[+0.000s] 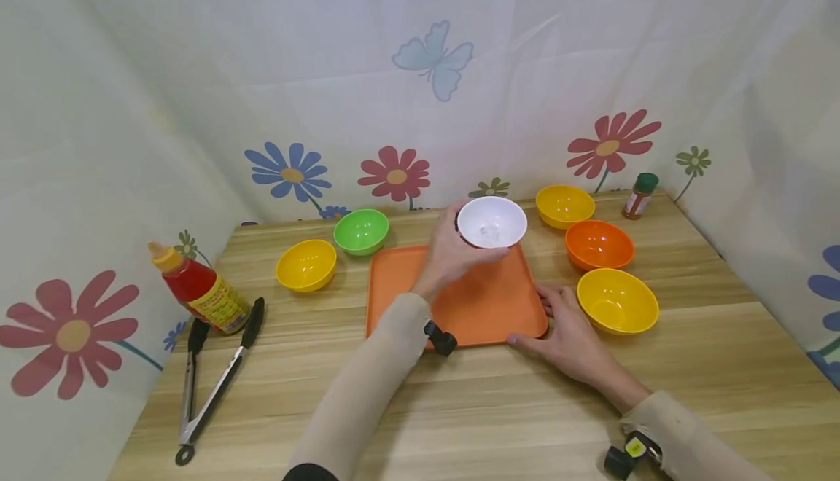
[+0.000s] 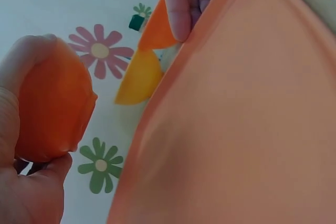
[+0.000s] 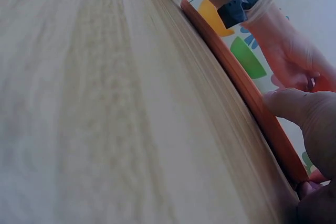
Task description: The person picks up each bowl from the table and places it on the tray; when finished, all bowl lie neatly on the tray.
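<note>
My left hand [image 1: 453, 251] holds a bowl [image 1: 492, 223] up over the far part of the orange tray [image 1: 479, 313]. The bowl looks white inside in the head view, while the left wrist view shows its outside [image 2: 55, 103] as orange. Fingers and thumb lie round the bowl's side. Small pale marks show in its bottom; I cannot tell whether they are reflections. At the tray's near right corner, my right hand [image 1: 567, 331] grips the rim, thumb on the front edge and fingers along the right side. The right wrist view shows that thumb [image 3: 289, 103] against the rim.
Left of the tray stand a green bowl [image 1: 362, 232] and a yellow bowl [image 1: 306, 266]. An orange bowl [image 1: 599, 245] and two yellow bowls [image 1: 617, 301] line the right. A sauce bottle [image 1: 206, 291], tongs [image 1: 213, 393] and a green-capped spice jar [image 1: 639, 196] are farther out.
</note>
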Demonstrator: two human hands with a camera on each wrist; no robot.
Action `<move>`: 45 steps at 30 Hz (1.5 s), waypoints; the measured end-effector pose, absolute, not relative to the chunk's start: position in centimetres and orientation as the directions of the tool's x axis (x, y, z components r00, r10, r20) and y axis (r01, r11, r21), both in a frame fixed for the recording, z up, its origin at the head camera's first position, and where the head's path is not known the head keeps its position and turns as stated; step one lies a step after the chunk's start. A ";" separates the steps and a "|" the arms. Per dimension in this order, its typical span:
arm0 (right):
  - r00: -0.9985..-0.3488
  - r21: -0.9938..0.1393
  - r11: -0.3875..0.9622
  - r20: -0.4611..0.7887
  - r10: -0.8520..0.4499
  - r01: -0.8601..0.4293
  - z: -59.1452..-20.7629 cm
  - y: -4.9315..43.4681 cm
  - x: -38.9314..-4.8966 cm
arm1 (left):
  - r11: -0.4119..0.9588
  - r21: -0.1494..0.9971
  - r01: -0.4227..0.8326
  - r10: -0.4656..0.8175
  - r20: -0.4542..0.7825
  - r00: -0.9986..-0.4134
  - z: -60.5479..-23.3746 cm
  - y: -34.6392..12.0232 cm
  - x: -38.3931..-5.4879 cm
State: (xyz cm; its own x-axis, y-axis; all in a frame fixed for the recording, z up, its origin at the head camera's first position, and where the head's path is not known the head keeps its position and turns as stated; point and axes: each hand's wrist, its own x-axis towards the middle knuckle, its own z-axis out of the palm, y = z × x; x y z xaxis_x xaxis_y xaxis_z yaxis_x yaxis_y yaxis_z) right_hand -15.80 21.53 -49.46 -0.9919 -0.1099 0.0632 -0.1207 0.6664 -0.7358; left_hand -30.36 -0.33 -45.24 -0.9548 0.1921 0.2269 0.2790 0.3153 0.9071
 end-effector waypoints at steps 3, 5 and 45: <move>-0.992 -0.737 0.664 0.069 -0.110 -0.125 -49.6 21.5 -15.8 | 0.320 0.905 0.280 0.203 0.223 -0.953 -45.8 0.0 -30.6; -0.991 -0.736 0.664 0.072 -0.110 -0.127 -49.6 21.5 -15.9 | 0.324 0.902 0.285 0.212 0.225 -0.951 -46.2 0.1 -30.7; -0.988 -0.733 0.663 0.109 -0.107 -0.152 -49.8 21.6 -15.8 | 0.323 0.923 0.210 0.333 0.097 -0.938 -47.7 -0.1 -31.5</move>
